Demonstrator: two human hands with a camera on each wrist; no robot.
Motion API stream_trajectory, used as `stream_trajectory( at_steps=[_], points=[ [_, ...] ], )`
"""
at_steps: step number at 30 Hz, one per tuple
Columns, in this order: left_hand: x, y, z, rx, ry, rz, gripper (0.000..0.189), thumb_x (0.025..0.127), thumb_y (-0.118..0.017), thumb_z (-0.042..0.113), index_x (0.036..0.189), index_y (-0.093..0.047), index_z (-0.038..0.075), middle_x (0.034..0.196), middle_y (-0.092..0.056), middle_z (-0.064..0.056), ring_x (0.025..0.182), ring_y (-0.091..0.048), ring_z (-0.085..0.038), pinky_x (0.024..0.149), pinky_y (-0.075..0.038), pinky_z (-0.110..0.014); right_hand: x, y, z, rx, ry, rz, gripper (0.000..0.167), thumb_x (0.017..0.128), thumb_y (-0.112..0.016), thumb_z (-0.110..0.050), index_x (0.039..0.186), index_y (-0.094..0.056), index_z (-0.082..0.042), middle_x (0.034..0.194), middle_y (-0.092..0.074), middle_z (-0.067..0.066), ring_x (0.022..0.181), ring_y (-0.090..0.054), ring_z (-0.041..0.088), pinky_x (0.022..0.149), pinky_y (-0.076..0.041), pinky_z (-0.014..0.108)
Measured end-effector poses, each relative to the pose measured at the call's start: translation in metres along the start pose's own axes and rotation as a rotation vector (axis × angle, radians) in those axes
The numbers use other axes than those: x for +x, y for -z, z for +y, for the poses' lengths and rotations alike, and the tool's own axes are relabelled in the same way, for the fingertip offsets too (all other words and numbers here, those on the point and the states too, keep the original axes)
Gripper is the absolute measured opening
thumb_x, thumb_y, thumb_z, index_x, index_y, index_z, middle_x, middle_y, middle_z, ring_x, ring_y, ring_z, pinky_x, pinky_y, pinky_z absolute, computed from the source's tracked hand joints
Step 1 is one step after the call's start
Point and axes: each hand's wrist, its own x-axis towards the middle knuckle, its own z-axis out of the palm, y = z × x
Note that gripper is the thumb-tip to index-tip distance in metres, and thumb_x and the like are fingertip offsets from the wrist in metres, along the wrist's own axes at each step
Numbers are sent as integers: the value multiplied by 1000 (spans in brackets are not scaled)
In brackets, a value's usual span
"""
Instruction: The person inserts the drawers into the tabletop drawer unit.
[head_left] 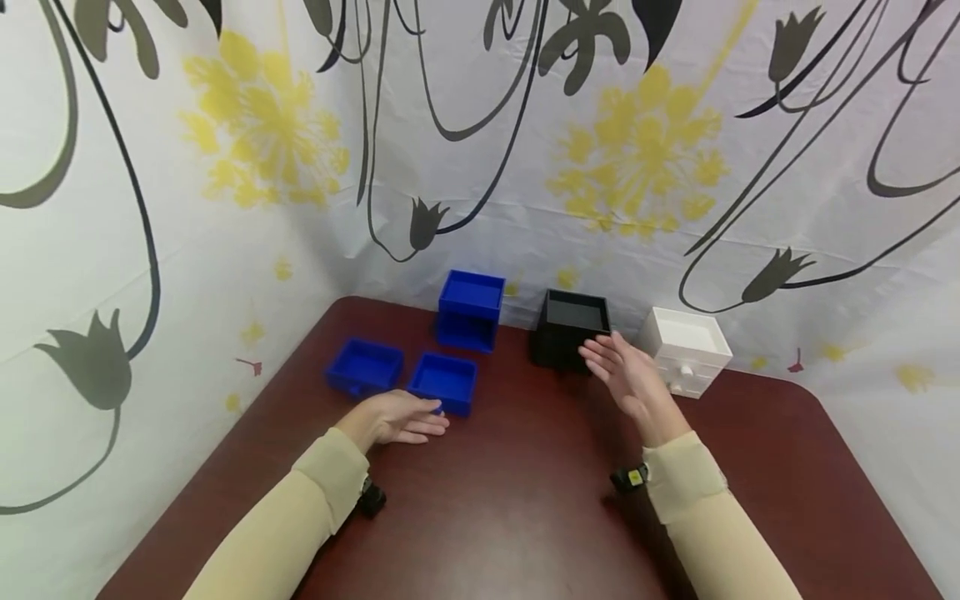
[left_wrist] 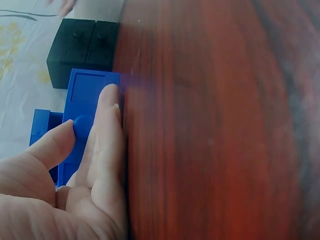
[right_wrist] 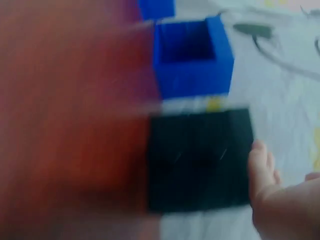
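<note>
My left hand (head_left: 397,415) is at the front of a blue drawer (head_left: 444,379) lying on the table. In the left wrist view its thumb and straight fingers are either side of the drawer's round knob (left_wrist: 83,127); whether they touch it cannot be told. A second blue drawer (head_left: 367,364) lies to the left, and the blue cabinet shell (head_left: 468,321) stands behind with an open front. My right hand (head_left: 628,379), fingers extended, is by the right side of a black drawer box (head_left: 573,321). In the right wrist view, blurred, the black box (right_wrist: 200,160) is beside its fingertips.
A white drawer box (head_left: 686,350) with knobs stands to the right of my right hand. The dark red table (head_left: 495,517) meets a patterned cloth (head_left: 480,167) behind and at the sides. Small black wrist devices are on both wrists.
</note>
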Motion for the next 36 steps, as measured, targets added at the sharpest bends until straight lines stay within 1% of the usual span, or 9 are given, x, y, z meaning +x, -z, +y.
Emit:
stream_trajectory(
  at_steps=[4, 6, 9, 13, 18, 21, 25, 32, 36],
  points=[
    [2, -8, -1, 14, -20, 18, 43, 104, -60, 22, 138, -57, -5, 124, -70, -19, 117, -67, -29, 101, -51, -46, 29, -47, -10, -72, 64, -118, 59, 108, -48, -31, 154, -30, 2, 154, -43, 20, 139, -49, 26, 116, -35, 34],
    [5, -13, 0, 13, -28, 22, 43, 104, -62, 22, 137, -58, -5, 122, -71, -19, 115, -68, -29, 100, -52, -46, 47, -65, -15, -233, 115, -171, 61, 109, -48, -29, 157, -29, 2, 160, -34, 22, 146, -39, 28, 118, -31, 36],
    [11, -23, 2, 11, -40, 22, 45, 103, -63, 23, 137, -57, -6, 118, -72, -19, 111, -70, -28, 98, -53, -46, 78, -84, -20, -574, 212, -211, 61, 108, -52, -28, 158, -31, 1, 160, -35, 21, 148, -35, 29, 120, -29, 43],
    [15, -34, 3, 10, -49, 18, 46, 102, -65, 23, 137, -58, -6, 115, -73, -18, 108, -71, -28, 95, -55, -44, 110, -93, -26, -977, 263, -247, 70, 105, -58, -28, 161, -24, -2, 164, -28, 18, 151, -27, 34, 120, -26, 50],
    [18, -46, 3, 16, -63, 3, 44, 101, -66, 24, 133, -61, -7, 113, -74, -18, 106, -73, -26, 90, -57, -40, 127, -86, -30, -1259, 211, -274, 82, 104, -61, -31, 164, -11, -8, 168, -15, 17, 154, -15, 38, 120, -21, 55],
    [18, -53, 2, 17, -68, -6, 43, 102, -65, 24, 131, -62, -7, 113, -74, -18, 104, -73, -25, 89, -58, -39, 127, -76, -30, -1319, 154, -275, 88, 103, -62, -37, 165, -5, -12, 169, -8, 16, 155, -8, 36, 122, -16, 55],
    [16, -58, 3, 16, -74, -6, 41, 102, -64, 23, 129, -63, -8, 113, -74, -19, 104, -73, -26, 88, -58, -40, 125, -67, -28, -1316, 87, -283, 93, 102, -59, -46, 165, 3, -15, 170, 1, 12, 155, -5, 34, 122, -14, 54],
    [15, -59, 5, 16, -78, -1, 40, 102, -64, 22, 130, -63, -8, 111, -74, -19, 103, -73, -26, 88, -58, -39, 124, -67, -23, -1358, 136, -297, 94, 102, -55, -54, 164, 0, -10, 169, 14, 10, 155, 5, 34, 123, -10, 54],
    [16, -60, 6, 29, -83, -3, 41, 103, -63, 23, 129, -63, -8, 111, -74, -18, 101, -74, -24, 87, -58, -38, 122, -64, -22, -1299, 106, -278, 98, 102, -54, -54, 162, 12, -12, 169, 12, 13, 155, 3, 33, 123, -10, 52]
  ],
)
